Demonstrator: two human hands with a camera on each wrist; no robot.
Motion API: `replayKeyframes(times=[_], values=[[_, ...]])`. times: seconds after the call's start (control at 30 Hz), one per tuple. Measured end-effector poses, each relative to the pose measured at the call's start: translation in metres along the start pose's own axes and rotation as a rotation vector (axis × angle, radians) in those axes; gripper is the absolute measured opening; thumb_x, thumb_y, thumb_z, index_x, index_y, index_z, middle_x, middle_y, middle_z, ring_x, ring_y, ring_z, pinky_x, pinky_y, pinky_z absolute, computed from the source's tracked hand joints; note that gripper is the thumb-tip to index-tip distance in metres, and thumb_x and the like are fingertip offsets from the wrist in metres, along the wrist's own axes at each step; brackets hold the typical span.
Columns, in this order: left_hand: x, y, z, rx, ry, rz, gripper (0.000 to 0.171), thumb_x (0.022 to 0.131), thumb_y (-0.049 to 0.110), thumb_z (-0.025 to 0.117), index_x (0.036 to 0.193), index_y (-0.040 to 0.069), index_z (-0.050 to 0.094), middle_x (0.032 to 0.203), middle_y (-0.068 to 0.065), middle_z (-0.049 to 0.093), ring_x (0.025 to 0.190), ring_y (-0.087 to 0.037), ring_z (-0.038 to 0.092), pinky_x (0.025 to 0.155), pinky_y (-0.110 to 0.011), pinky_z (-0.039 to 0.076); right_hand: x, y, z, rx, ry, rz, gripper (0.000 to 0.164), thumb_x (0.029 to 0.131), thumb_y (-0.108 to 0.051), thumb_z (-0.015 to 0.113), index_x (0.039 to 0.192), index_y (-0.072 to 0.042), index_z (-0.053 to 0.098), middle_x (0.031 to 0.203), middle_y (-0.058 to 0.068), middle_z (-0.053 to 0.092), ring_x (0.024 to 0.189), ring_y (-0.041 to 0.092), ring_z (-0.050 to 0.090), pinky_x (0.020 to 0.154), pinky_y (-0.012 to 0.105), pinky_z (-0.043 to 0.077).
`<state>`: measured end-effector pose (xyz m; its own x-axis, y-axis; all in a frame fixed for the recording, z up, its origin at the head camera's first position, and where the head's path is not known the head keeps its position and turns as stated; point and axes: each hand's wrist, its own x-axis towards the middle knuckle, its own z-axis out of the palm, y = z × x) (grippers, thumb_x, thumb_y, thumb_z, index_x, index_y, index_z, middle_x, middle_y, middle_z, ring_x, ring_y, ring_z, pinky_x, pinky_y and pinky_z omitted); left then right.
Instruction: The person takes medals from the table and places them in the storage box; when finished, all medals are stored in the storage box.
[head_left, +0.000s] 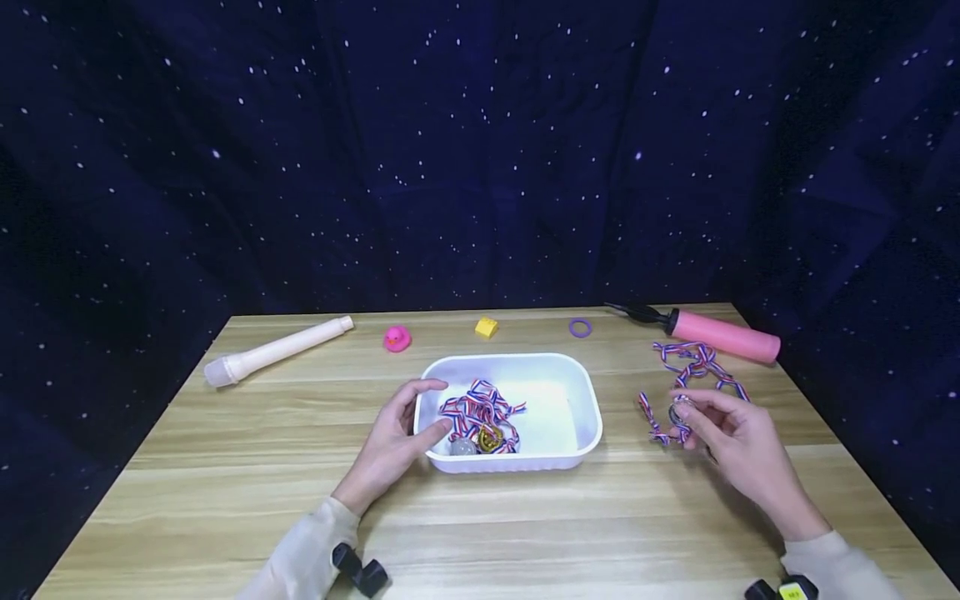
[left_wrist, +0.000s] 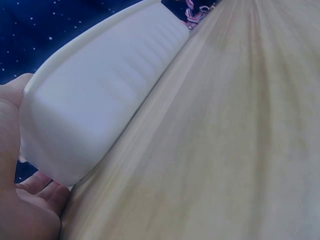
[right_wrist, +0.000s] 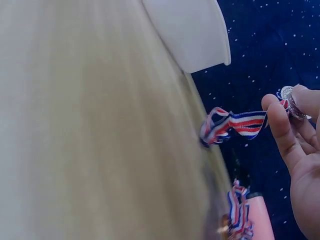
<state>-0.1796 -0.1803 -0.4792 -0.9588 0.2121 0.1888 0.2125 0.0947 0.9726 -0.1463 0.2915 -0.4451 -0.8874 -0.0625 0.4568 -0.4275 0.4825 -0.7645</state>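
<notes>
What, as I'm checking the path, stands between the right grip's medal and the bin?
Nothing visible blocks the silver medal in the right grip; only the right rim of the white bin may need clearing. Striped ribbon extends leftward from that grip. The left grip holds the bin's opposite end.

Medals (head_left: 490, 438): at least three (ribbons (head_left: 480, 406) overlap)
Tray (head_left: 551, 417): one
Hand pump (head_left: 723, 335): one
Duck (head_left: 397, 338): one
Brick (head_left: 486, 327): one
Ring (head_left: 572, 331): one
Wand (head_left: 285, 348): one

Backdrop (head_left: 480, 167): navy cloth — white specks (starlike), faint folds | Table (head_left: 187, 500): pale wood grain — brightly lit
</notes>
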Motion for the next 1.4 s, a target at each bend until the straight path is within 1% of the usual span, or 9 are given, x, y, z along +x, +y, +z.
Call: replayKeyframes(times=[0.13, 0.3, 0.47, 0.53, 0.77, 0.97, 1.17, 1.2, 1.4], values=[[0.0, 0.0, -0.001, 0.009, 0.005, 0.002, 0.057, 0.097, -0.001, 0.08, 0.15, 0.003, 0.059, 0.151, -0.028, 0.058, 0.138, -0.04, 0.062, 0.119, -0.034, 0.053, 0.009, -0.008, 0.0, 0.031, 0.013, 0.0, 0.022, 0.105, 0.005, 0.072, 0.125, 0.003, 0.079, 0.085, 0.006, 0.079, 0.065, 0.011, 0.072, 0.048, 0.028, 0.05], [0.0, -0.001, -0.001, 0.021, 0.007, -0.001, 0.056, 0.097, 0.0, 0.081, 0.149, 0.008, 0.061, 0.15, -0.026, 0.059, 0.137, -0.039, 0.063, 0.12, -0.037, 0.053, 0.025, -0.017, -0.002, 0.047, 0.048, -0.059, 0.025, 0.103, 0.01, 0.072, 0.127, 0.006, 0.077, 0.087, 0.001, 0.08, 0.067, 0.008, 0.075, 0.056, 0.019, 0.055], [-0.001, -0.001, -0.002, 0.013, 0.003, -0.004, 0.055, 0.098, 0.001, 0.081, 0.148, 0.011, 0.062, 0.15, -0.025, 0.06, 0.137, -0.038, 0.064, 0.12, -0.036, 0.053, 0.047, -0.035, -0.004, 0.127, 0.076, -0.107, 0.023, 0.103, 0.013, 0.068, 0.124, 0.01, 0.076, 0.096, -0.003, 0.082, 0.072, 0.009, 0.077, 0.061, 0.016, 0.059], [0.0, -0.001, -0.002, 0.013, 0.004, -0.007, 0.055, 0.098, 0.002, 0.081, 0.148, 0.012, 0.062, 0.151, -0.025, 0.06, 0.137, -0.038, 0.064, 0.119, -0.036, 0.053, 0.057, -0.044, -0.005, 0.173, 0.086, -0.115, 0.022, 0.104, 0.013, 0.067, 0.124, 0.012, 0.076, 0.097, 0.002, 0.083, 0.072, 0.012, 0.078, 0.064, 0.017, 0.062], [0.0, -0.001, -0.001, 0.014, 0.008, -0.01, 0.055, 0.097, 0.001, 0.081, 0.148, 0.01, 0.062, 0.149, -0.024, 0.061, 0.137, -0.038, 0.064, 0.119, -0.036, 0.054, 0.084, -0.076, -0.008, 0.122, 0.131, -0.146, 0.021, 0.109, 0.0, 0.068, 0.127, 0.003, 0.078, 0.097, 0.004, 0.082, 0.08, 0.01, 0.079, 0.071, 0.016, 0.063], [0.0, 0.0, -0.001, 0.012, 0.008, -0.008, 0.055, 0.097, 0.002, 0.081, 0.148, 0.007, 0.062, 0.149, -0.025, 0.061, 0.138, -0.038, 0.063, 0.121, -0.039, 0.052, 0.098, -0.096, -0.006, 0.124, 0.145, -0.159, 0.023, 0.111, -0.007, 0.068, 0.131, -0.004, 0.079, 0.098, 0.006, 0.083, 0.082, 0.017, 0.079, 0.07, 0.017, 0.063], [0.0, 0.0, -0.001, 0.016, 0.007, -0.015, 0.056, 0.098, 0.003, 0.081, 0.15, 0.006, 0.06, 0.15, -0.023, 0.061, 0.137, -0.037, 0.063, 0.121, -0.037, 0.052, 0.103, -0.105, 0.006, 0.369, 0.095, -0.198, 0.023, 0.106, 0.006, 0.068, 0.128, 0.008, 0.075, 0.1, 0.011, 0.083, 0.085, 0.017, 0.081, 0.081, 0.019, 0.065], [0.0, 0.0, -0.001, 0.017, 0.006, -0.016, 0.057, 0.098, 0.003, 0.081, 0.15, 0.005, 0.06, 0.15, -0.023, 0.061, 0.137, -0.038, 0.064, 0.12, -0.037, 0.053, 0.102, -0.105, 0.009, 0.406, 0.084, -0.201, 0.023, 0.106, 0.008, 0.068, 0.128, 0.01, 0.075, 0.1, 0.012, 0.083, 0.085, 0.017, 0.081, 0.078, 0.018, 0.065], [0.0, 0.0, 0.0, 0.017, 0.008, -0.015, 0.057, 0.098, 0.002, 0.081, 0.15, 0.006, 0.06, 0.151, -0.024, 0.061, 0.137, -0.038, 0.064, 0.119, -0.035, 0.053, 0.098, -0.1, 0.025, 0.479, 0.021, -0.214, 0.026, 0.102, 0.013, 0.069, 0.128, 0.014, 0.071, 0.102, 0.01, 0.081, 0.083, 0.017, 0.079, 0.071, 0.018, 0.064]])
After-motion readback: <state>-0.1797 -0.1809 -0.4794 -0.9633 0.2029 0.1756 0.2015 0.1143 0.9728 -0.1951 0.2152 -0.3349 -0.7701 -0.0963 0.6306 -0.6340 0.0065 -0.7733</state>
